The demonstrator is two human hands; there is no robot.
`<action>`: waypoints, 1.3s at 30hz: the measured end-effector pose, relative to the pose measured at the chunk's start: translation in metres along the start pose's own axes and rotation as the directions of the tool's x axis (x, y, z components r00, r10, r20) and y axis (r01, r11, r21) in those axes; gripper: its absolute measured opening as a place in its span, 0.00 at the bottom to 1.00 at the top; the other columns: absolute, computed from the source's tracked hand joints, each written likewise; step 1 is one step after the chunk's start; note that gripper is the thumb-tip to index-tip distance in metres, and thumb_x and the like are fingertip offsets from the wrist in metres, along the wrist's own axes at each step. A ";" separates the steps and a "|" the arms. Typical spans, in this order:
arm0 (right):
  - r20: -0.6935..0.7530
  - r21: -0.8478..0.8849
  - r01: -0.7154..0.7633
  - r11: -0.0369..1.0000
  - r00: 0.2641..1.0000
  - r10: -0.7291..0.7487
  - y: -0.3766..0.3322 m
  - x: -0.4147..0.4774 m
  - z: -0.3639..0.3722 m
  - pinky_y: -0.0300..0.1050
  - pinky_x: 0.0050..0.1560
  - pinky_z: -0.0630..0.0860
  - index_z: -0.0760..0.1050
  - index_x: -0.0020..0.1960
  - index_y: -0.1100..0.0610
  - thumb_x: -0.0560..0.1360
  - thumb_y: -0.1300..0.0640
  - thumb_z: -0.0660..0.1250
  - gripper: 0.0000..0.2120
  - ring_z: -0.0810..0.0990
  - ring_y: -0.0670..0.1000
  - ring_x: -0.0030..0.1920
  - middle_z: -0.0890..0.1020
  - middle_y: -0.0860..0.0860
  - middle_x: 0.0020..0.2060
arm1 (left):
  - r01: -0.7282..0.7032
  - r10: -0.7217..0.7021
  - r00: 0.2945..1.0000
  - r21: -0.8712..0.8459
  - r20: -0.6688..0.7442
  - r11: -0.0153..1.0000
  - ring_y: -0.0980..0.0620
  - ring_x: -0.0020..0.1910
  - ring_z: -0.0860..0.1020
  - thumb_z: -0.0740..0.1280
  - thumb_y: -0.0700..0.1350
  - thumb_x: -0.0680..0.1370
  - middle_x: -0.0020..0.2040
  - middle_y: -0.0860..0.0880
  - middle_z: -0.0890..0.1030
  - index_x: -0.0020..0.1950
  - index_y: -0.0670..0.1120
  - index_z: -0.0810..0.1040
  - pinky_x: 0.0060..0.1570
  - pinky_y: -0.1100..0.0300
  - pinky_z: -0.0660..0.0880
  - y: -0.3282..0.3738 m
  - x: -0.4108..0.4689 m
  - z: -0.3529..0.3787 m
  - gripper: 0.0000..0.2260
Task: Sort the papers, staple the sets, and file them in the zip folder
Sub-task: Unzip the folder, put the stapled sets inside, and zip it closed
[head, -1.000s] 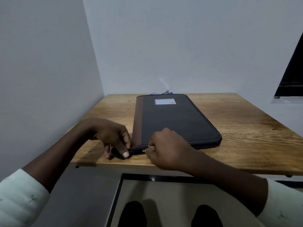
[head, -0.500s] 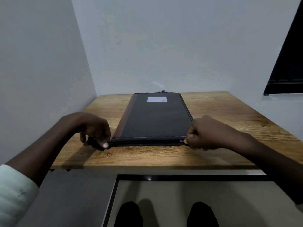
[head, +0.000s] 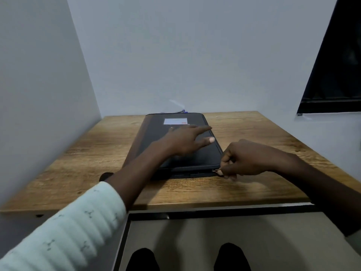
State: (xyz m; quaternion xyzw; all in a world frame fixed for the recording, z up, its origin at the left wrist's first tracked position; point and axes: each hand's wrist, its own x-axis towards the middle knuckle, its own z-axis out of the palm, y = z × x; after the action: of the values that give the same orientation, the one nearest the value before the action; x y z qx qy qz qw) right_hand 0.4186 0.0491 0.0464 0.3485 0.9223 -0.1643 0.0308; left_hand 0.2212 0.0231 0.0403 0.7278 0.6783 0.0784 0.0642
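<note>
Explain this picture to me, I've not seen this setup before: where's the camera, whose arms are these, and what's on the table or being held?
There is no machine here. A person works with bare hands, and the single camera sits on their head, looking forward and down, so the arms reaching in from the bottom are the wearer's own. On the wooden table lies a dark zip folder with a small white label near its far end. The right hand pinches the zipper pull at the folder's near right corner. The left hand is open, with its fingers spread over the folder's top; I cannot tell whether it presses down. Behind the folder, some blue-tipped items poke out, too small to name.
</note>
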 end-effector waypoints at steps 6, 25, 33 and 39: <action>-0.110 -0.039 -0.050 0.998 0.993 0.045 0.026 -0.007 0.004 0.41 0.38 0.75 0.83 0.37 0.52 0.76 0.50 0.69 0.12 0.80 0.41 0.32 0.84 0.43 0.30 | 0.042 -0.056 0.989 0.097 0.138 0.994 0.49 0.80 0.41 0.43 0.69 0.79 0.81 0.54 0.42 0.79 0.64 0.43 0.71 0.29 0.36 -0.014 0.009 0.035 0.29; -0.419 -0.059 -0.010 0.998 0.908 -0.016 0.071 0.047 0.001 0.43 0.38 0.73 0.77 0.33 0.49 0.73 0.51 0.74 0.12 0.77 0.42 0.34 0.79 0.42 0.30 | -0.069 0.053 0.983 0.088 0.176 0.994 0.56 0.79 0.39 0.41 0.69 0.77 0.81 0.59 0.42 0.77 0.68 0.41 0.73 0.33 0.34 -0.010 -0.028 0.039 0.29; -0.258 0.125 0.195 0.973 0.953 -0.158 0.074 0.052 -0.006 0.30 0.35 0.70 0.83 0.41 0.54 0.75 0.55 0.72 0.05 0.81 0.41 0.33 0.83 0.45 0.32 | -0.067 0.058 0.998 -0.279 -0.038 0.958 0.59 0.52 0.76 0.52 0.75 0.73 0.53 0.57 0.78 0.55 0.58 0.72 0.60 0.46 0.72 0.006 -0.044 0.013 0.26; -0.254 0.188 0.234 0.954 0.950 -0.183 0.078 0.053 -0.003 0.42 0.41 0.72 0.82 0.40 0.51 0.75 0.55 0.71 0.05 0.79 0.44 0.37 0.84 0.47 0.36 | 0.106 -0.107 0.994 -0.043 -0.004 0.993 0.45 0.80 0.42 0.60 0.74 0.70 0.81 0.52 0.50 0.79 0.57 0.47 0.66 0.22 0.38 0.048 -0.004 0.049 0.45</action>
State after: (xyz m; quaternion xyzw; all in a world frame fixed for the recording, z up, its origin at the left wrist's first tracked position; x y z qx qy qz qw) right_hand 0.4299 0.1382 0.0178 0.2666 0.9280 -0.2235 -0.1333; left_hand 0.2775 0.0160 0.0014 0.6888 0.7145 0.0915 0.0816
